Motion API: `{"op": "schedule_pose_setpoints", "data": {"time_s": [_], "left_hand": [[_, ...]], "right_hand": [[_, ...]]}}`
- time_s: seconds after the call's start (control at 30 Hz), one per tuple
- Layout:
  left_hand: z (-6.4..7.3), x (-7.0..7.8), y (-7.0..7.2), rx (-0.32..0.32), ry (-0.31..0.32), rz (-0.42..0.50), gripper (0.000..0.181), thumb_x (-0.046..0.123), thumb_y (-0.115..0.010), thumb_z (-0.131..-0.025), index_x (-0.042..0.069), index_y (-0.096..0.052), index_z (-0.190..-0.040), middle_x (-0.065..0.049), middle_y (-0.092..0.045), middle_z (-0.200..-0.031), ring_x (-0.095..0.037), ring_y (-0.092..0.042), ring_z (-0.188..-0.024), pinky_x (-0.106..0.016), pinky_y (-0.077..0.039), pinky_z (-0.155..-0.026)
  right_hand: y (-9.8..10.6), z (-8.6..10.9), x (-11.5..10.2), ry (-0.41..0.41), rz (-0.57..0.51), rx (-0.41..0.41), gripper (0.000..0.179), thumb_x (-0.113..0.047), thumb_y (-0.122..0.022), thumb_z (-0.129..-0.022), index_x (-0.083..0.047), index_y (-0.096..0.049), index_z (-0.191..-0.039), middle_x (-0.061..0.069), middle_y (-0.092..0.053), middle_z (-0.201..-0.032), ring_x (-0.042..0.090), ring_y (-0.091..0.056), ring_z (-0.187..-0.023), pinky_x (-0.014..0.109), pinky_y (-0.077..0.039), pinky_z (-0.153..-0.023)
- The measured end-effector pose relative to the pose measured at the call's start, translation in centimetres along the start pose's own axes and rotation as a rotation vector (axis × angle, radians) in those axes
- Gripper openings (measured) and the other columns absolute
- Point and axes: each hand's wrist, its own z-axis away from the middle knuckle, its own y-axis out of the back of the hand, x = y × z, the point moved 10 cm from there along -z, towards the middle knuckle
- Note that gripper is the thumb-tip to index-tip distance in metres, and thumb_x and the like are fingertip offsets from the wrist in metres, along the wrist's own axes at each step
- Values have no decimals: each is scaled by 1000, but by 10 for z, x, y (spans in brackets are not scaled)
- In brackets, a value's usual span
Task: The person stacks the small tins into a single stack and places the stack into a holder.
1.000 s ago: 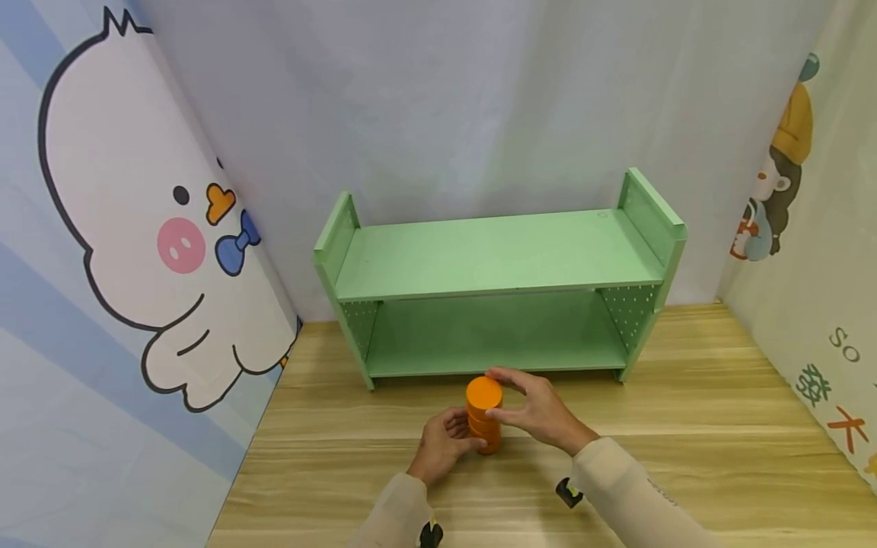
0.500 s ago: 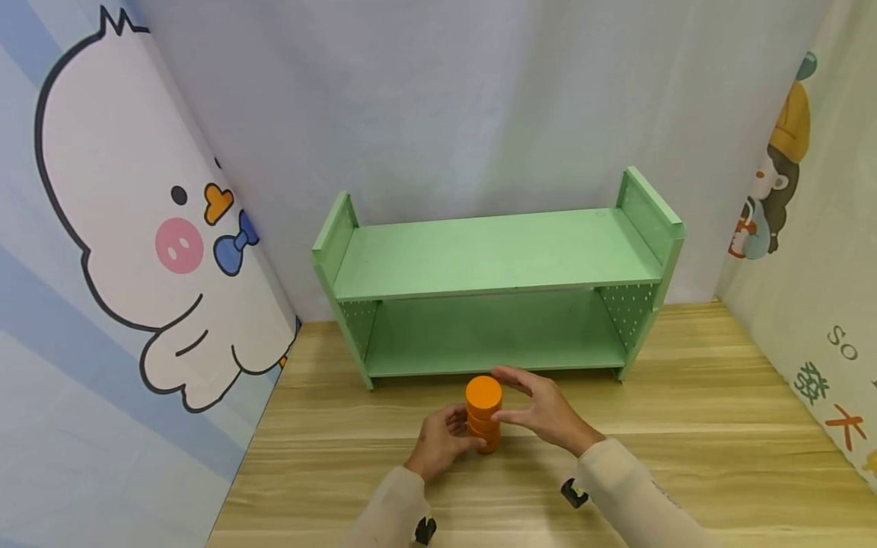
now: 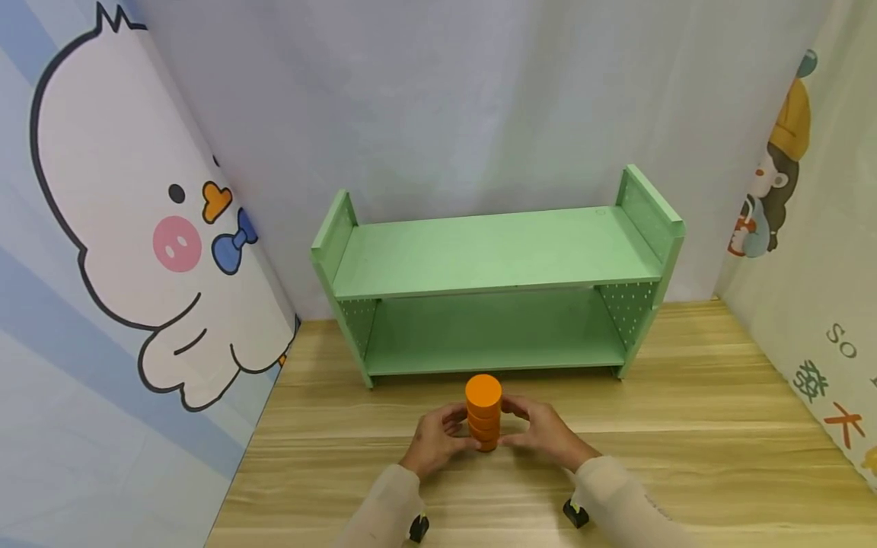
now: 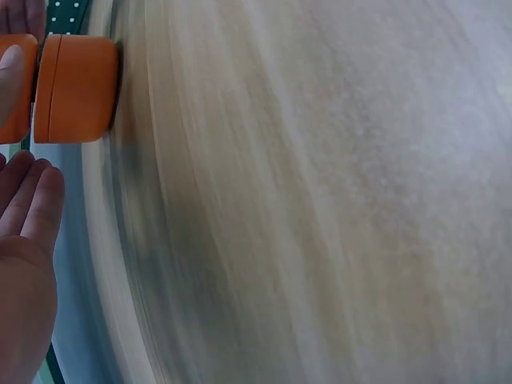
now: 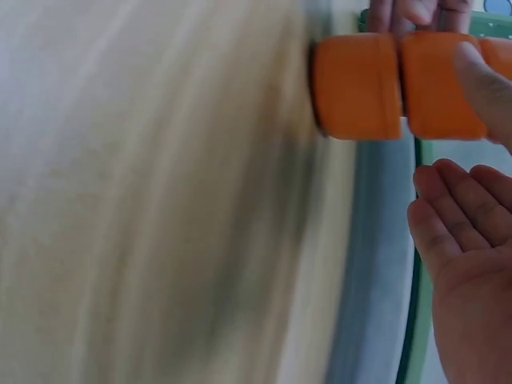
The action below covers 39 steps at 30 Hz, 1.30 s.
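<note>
A stack of orange round containers (image 3: 483, 411) stands upright on the wood-grain table, in front of the shelf. My left hand (image 3: 435, 441) is at the stack's left side with fingers loosely bent, thumb close to its lower front. On the right, my right hand (image 3: 548, 438) frames the stack's lower part with fingers and thumb apart. In the left wrist view, the lowest container (image 4: 78, 88) shows a seam, and the fingers lie nearly straight beside the stack. The right wrist view shows the right palm (image 5: 480, 248) with extended fingers below the stacked orange containers (image 5: 440, 88). Light contact by either thumb is unclear.
Behind the stack is a two-tier green shelf (image 3: 496, 255) with raised side panels. A pale curtain (image 3: 479, 99) hangs at the back. Printed cloths flank the table (image 3: 329, 457): one with a white cartoon bird (image 3: 130, 152), the other pale (image 3: 802, 320).
My right hand has come down from the top of the stack to its lower part. The left hand has barely shifted. The stack stays in place.
</note>
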Motion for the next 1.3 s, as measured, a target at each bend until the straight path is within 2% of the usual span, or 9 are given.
{"op": "schedule_pose_setpoints", "data": {"time_s": [0.33, 0.53, 0.97, 1.3], "left_hand": [[-2, -2, -1, -9, -35, 27, 54, -2, -83, -78, -8, -62, -128, -23, -63, -128, -36, -61, -119, -39, -53, -100], [-2, -3, -2, -2, -42, 47, 54, -2, -82, -80, -8, -61, -129, -23, -63, -128, -37, -61, -119, -38, -53, -99], [-3, -3, -3, 14, -51, -6, 52, -1, -82, -79, -5, -63, -127, -21, -65, -126, -35, -63, -117, -36, -55, -96], [0, -5, -5, 24, -43, 21, 52, -3, -82, -79, -6, -63, -127, -23, -64, -126, -36, -63, -116, -33, -56, -94]], "right_hand": [[-12, -4, 9, 48, 43, 3, 62, -11, -83, -82, 9, -56, -133, 23, -61, -131, 40, -59, -119, 54, -48, -102], [-16, -6, 11, 37, 2, -1, 60, -9, -82, -83, 8, -56, -133, 24, -60, -133, 41, -57, -122, 54, -47, -104], [-19, -8, 14, -6, -34, -8, 62, -10, -82, -83, 6, -55, -135, 23, -59, -133, 41, -57, -122, 53, -48, -103], [-23, -6, 19, -32, -65, 2, 61, -10, -82, -83, 6, -55, -136, 24, -59, -134, 41, -57, -122, 52, -48, -103]]}}
